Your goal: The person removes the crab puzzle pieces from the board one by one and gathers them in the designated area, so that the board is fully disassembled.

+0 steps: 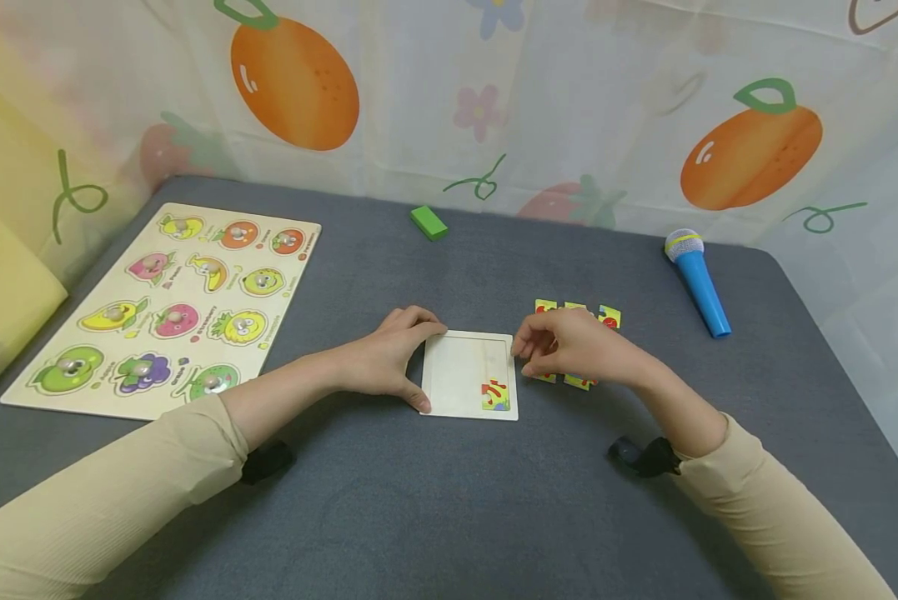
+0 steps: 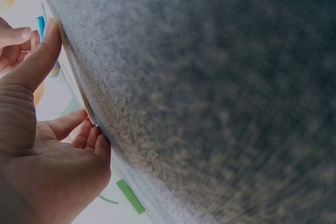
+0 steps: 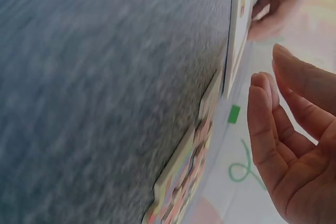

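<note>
A shallow square puzzle tray point(image 1: 459, 375) lies on the table, with one yellow, red and green puzzle piece point(image 1: 496, 396) in its lower right corner. My left hand point(image 1: 381, 354) grips the tray by its left side, thumb at the near corner and fingers at the far one. Just past the tray's right edge, my right hand point(image 1: 569, 342) hovers with loosely bent fingers. Thumb and fingertips point(image 3: 260, 82) stand apart in the right wrist view, with nothing between them. Several loose puzzle pieces point(image 1: 609, 317) lie under the right hand, partly hidden by it.
At the left lies a large fruit peg board point(image 1: 152, 312). A green block point(image 1: 428, 222) sits near the table's back edge. A blue toy microphone point(image 1: 699, 283) lies at the right. Behind the table hangs a fruit-print cloth point(image 1: 418, 100).
</note>
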Motion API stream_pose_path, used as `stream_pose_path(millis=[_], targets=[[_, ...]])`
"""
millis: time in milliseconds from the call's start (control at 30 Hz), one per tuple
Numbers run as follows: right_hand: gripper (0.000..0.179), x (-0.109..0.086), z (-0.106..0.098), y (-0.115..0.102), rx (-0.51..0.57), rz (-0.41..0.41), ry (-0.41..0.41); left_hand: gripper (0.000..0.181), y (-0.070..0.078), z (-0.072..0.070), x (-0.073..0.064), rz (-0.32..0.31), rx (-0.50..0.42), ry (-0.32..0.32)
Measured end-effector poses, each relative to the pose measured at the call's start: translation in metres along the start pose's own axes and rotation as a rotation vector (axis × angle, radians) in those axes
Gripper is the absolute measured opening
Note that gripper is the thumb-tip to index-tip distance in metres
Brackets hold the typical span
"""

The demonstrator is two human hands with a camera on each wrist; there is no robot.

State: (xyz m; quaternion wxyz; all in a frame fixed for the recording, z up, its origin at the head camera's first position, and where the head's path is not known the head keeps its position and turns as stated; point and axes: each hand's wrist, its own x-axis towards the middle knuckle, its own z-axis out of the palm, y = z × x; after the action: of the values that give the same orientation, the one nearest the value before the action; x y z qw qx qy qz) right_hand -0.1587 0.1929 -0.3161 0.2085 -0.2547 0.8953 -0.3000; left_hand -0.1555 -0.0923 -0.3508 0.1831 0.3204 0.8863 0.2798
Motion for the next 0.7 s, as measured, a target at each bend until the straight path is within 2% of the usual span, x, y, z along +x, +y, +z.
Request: stream_pose_path(millis=[300, 700], targets=[[0.023, 0.01, 0.012, -0.008, -0.018, -0.044, -0.04, 0.099, 0.002, 0.0, 0.0, -0.009, -0.005, -0.004], [0.025, 0.015, 0.021, -0.013, -0.043, -0.052, -0.07, 0.098, 0.001, 0.0, 0.0, -0.01, -0.001, 0.004]])
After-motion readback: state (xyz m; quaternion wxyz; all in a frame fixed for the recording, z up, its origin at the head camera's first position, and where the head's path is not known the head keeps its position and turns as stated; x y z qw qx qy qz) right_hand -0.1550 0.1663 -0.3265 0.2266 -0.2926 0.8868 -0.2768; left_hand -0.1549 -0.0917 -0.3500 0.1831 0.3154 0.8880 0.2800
